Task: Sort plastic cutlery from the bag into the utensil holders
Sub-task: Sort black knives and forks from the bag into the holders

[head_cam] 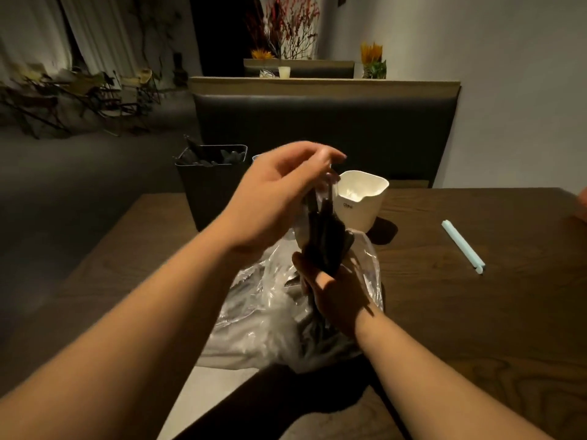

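A clear plastic bag (263, 315) of dark cutlery lies at the near edge of the dark wooden table (476, 312). My right hand (333, 290) grips a bunch of black plastic cutlery (327, 239) upright above the bag. My left hand (279, 192) reaches over the bunch, its fingertips pinching the top of one piece. A black holder (212, 192) at the back left has several black utensils standing in it. A white holder (362, 198) stands just behind the bunch, its inside looks empty.
A pale blue stick-like clip (463, 246) lies on the table to the right. A padded bench back (327, 134) faces me across the table. A light blue rim peeks out between the two holders, mostly hidden by my left hand.
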Demonstrator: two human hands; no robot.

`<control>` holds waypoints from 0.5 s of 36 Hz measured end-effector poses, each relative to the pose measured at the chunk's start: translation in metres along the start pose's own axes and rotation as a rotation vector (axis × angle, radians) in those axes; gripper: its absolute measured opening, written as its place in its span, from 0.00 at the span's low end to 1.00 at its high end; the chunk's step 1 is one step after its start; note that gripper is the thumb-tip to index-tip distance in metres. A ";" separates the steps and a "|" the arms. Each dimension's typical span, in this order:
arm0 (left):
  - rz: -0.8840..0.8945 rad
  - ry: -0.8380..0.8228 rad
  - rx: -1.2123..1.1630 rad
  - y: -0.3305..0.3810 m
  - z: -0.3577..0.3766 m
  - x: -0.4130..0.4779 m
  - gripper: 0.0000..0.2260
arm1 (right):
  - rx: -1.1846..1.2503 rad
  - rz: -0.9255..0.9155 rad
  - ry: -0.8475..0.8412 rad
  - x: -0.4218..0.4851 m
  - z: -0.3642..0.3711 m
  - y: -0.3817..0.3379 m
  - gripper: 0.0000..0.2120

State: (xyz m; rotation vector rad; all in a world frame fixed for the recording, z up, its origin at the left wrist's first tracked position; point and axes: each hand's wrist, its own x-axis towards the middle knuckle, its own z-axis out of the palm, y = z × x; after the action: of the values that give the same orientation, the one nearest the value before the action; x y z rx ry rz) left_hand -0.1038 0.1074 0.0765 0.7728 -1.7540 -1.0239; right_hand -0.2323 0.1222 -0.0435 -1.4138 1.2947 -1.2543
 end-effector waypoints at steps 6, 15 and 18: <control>0.074 -0.145 0.378 0.016 -0.010 0.021 0.07 | -0.060 -0.040 -0.048 0.004 -0.015 0.001 0.11; 0.092 -0.067 0.510 0.005 0.002 0.042 0.05 | -0.136 0.188 -0.159 0.010 -0.028 -0.013 0.13; 0.086 -0.003 0.460 0.000 0.007 0.052 0.03 | -0.297 0.281 -0.175 0.008 -0.030 -0.015 0.23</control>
State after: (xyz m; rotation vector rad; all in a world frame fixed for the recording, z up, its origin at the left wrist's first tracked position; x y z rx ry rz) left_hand -0.1295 0.0663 0.0962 0.9651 -2.0363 -0.5662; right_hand -0.2593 0.1176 -0.0233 -1.4462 1.5389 -0.7579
